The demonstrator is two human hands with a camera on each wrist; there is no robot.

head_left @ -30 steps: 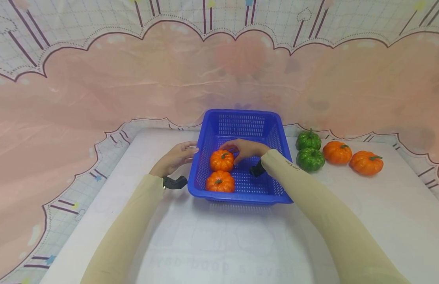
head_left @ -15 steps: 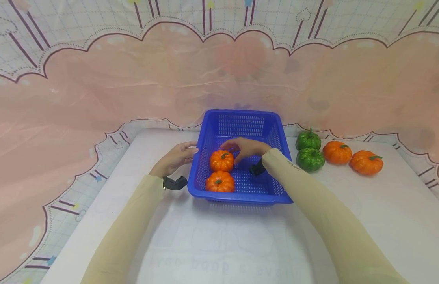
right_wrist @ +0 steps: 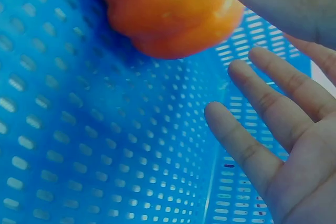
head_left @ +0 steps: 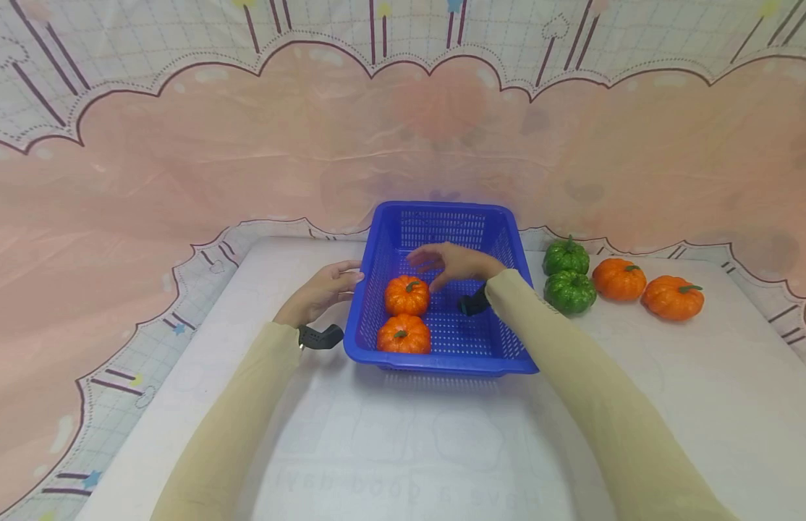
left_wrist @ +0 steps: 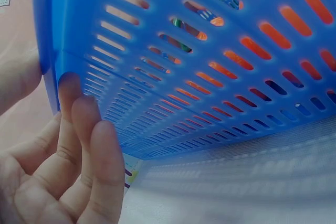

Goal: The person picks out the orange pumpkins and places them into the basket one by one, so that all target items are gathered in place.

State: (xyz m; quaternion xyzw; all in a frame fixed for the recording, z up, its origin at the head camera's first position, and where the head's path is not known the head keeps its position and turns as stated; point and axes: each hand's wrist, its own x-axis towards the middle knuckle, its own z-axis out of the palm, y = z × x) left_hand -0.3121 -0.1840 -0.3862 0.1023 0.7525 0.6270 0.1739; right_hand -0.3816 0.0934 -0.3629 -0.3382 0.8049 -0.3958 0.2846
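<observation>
Two small orange pumpkins stand one behind the other along the left side of a blue plastic basket (head_left: 442, 364). Just right of and above the rear pumpkin (head_left: 406, 296) is my right hand (head_left: 458, 262), its fingers spread and holding nothing. In the right wrist view a gap shows between the fingers (right_wrist: 257, 108) and a pumpkin (right_wrist: 173, 14). The front pumpkin (head_left: 404, 334) sits near the basket's front wall. At the basket's left side my left hand (head_left: 321, 293) holds the rim, with the thumb at its edge and fingers (left_wrist: 107, 156) beneath it.
Right of the basket two green pumpkins, one rear (head_left: 566, 257) and one front (head_left: 570, 292), stand close together. Beside them sit two more orange pumpkins, a nearer-left one (head_left: 619, 280) and a right one (head_left: 673, 299). A patterned cloth (head_left: 279, 145) hangs behind the white table (head_left: 403, 441).
My right hand has lifted slightly up and away from the rear pumpkin, and its fingers have spread. The left hand and the basket stay where they were.
</observation>
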